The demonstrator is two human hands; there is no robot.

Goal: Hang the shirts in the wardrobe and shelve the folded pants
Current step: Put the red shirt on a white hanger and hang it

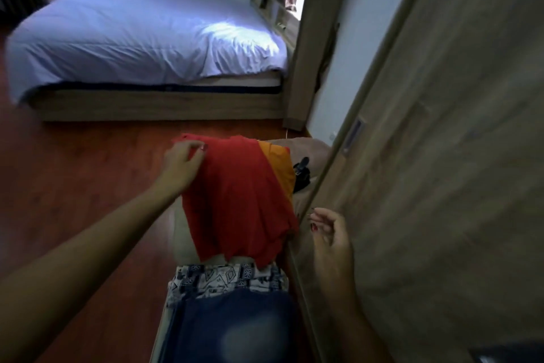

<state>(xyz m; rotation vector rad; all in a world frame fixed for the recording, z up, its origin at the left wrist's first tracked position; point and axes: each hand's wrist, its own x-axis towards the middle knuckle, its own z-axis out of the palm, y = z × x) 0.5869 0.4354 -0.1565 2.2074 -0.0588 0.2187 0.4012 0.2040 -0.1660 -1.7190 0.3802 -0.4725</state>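
Forward, left hand (181, 165) pinches the red shirt (237, 201).

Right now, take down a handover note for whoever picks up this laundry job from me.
The left hand seems to pinch the far corner of the red shirt. The right hand is loose, empty, beside the wardrobe door. The shirt lies over an orange garment on the beige bench; patterned pants and jeans sit folded nearer. Nothing hung or shelved in view; all of it is left.
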